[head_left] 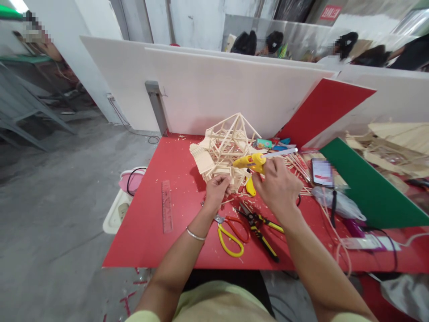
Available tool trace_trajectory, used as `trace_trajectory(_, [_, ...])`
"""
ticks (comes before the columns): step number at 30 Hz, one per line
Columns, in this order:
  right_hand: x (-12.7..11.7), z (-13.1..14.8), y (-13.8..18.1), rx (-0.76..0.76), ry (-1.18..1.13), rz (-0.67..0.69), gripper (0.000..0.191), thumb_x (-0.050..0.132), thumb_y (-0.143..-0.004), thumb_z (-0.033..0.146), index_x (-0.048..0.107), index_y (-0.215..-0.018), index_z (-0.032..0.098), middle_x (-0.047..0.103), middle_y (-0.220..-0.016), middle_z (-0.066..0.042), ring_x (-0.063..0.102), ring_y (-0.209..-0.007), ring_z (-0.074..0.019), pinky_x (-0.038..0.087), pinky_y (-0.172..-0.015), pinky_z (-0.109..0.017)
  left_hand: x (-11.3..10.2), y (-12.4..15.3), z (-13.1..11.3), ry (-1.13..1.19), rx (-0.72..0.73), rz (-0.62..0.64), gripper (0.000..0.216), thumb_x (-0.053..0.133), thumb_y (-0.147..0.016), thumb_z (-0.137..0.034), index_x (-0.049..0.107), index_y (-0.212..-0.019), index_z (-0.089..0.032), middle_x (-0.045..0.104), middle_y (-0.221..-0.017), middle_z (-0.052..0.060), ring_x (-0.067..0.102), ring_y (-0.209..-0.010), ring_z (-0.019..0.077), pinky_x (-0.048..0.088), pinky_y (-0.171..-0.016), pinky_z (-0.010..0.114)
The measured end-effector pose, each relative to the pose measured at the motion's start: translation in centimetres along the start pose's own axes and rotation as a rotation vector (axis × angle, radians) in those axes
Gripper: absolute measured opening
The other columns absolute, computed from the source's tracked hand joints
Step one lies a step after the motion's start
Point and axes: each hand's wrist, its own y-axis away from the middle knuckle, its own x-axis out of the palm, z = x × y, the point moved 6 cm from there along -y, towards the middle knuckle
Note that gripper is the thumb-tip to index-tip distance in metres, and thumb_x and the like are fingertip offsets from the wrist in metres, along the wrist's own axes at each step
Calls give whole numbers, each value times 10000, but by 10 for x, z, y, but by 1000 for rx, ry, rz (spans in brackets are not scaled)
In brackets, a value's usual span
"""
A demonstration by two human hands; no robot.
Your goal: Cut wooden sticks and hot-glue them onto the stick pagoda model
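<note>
A model house of thin wooden sticks (pixel 225 147) stands on the red table (pixel 150 223). My left hand (pixel 216 190) is closed on the model's lower front edge, pinching the sticks there. My right hand (pixel 276 185) grips a yellow glue gun (pixel 251 163). The gun's nozzle points left at the model and a glue stick juts out of its back to the right.
Yellow-handled scissors (pixel 231 235) and yellow-black pliers (pixel 261 228) lie just in front of my hands. A ruler (pixel 166 205) lies to the left. A phone (pixel 322 172), loose sticks, a plastic bag and cables sit at the right. White, red and green boards stand behind.
</note>
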Motion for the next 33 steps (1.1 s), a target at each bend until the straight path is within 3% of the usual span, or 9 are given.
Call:
trace_trajectory(18, [3,0,2,-4,-23,35,366,476,-957,352,593,-1248,166,615,-1094,-96,460,-697,-138,184,-582,-323,0,-1,3,-16,-43,9,412,782,-732,-524,604,-652,-161,585,-534,-27,470,-386,56,333,-382,184])
trace_trajectory(33, [4,1,2,-5,6,48,291,458,-981,359,614,-1139,170,632,-1097,-82,509,-712,-145,181,-579,-321,0,-1,3,-32,-35,22,402,763,-757,-522,605,-662,-165,587,-549,-26,479,-395,59,324,-388,184])
